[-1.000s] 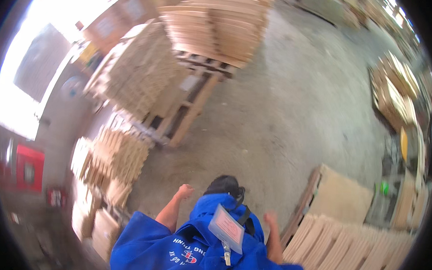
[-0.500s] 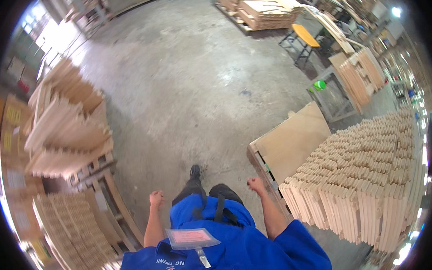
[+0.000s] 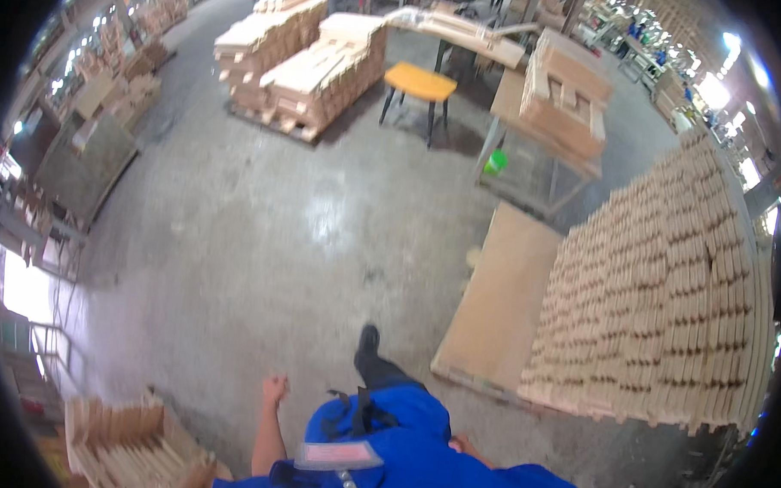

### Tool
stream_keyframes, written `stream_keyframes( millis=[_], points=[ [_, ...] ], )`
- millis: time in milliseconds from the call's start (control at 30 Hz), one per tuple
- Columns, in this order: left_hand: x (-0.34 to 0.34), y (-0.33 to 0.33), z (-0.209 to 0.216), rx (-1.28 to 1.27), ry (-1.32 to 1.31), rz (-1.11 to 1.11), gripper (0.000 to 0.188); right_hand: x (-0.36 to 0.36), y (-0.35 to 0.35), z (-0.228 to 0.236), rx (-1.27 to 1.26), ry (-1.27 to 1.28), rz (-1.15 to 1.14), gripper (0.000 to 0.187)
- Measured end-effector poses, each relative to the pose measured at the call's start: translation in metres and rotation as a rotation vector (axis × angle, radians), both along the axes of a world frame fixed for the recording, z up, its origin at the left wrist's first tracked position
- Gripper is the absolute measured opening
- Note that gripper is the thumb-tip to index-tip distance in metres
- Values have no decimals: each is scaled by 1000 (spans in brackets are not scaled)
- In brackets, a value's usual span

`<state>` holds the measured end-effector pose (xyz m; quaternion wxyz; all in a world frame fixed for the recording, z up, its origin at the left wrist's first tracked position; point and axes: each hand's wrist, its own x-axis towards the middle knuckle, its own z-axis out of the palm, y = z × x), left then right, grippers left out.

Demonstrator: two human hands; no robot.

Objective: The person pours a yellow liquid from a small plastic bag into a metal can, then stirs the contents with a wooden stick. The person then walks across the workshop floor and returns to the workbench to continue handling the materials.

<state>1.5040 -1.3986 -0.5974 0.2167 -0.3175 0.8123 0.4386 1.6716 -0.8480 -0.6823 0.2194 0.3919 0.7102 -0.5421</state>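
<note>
My left hand (image 3: 275, 388) hangs over the concrete floor at my left side, its fingers curled in with nothing showing in them. It touches no object. My right hand (image 3: 461, 443) is low beside my blue clothing, which partly covers it, so its fingers are not clear. Nearest to the right hand is a pallet topped with a flat brown board (image 3: 500, 299). On that pallet's right part stands a tall, tightly packed stack of pale wooden pieces (image 3: 646, 313). One dark shoe (image 3: 368, 340) is stepped forward on the floor.
Ahead, pallets hold stacked wooden parts (image 3: 319, 69). Beside them stands a yellow-topped stool (image 3: 420, 82). A workbench (image 3: 532, 128) carries more wooden panels (image 3: 568, 91), with a green bucket (image 3: 497, 162) beneath. Another wood stack (image 3: 134, 441) sits at the lower left.
My view has swung right and I have stepped forward. The left-hand stacks have slid down to the lower left; the stool and bench appear nearer the middle. My right hand has dropped back beside my body.
</note>
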Motion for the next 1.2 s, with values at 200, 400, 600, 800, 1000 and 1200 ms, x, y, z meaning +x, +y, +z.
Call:
stream_keyframes(
  millis=[200, 400, 600, 800, 1000, 1200],
  points=[
    [-180, 48, -22, 253, -76, 121, 28, -279, -14, 35, 89, -79, 255, 47],
    [-383, 119, -35, 169, -301, 9, 49, -616, 51, 109, 188, 314, 115, 32],
    [-648, 179, -56, 260, -315, 47, 50, -790, 149, 76, 355, 241, 125, 27],
    [-943, 310, -27, 180, -65, -321, 45, -861, 203, 111, 212, 231, -287, 25],
    [-1178, 502, 35, 156, 313, -632, 38, -948, 281, 98, 240, 194, -461, 25],
    [-1299, 662, 32, 119, 284, -634, 36, -1106, 408, 88, 451, 305, -378, 30]
  ],
)
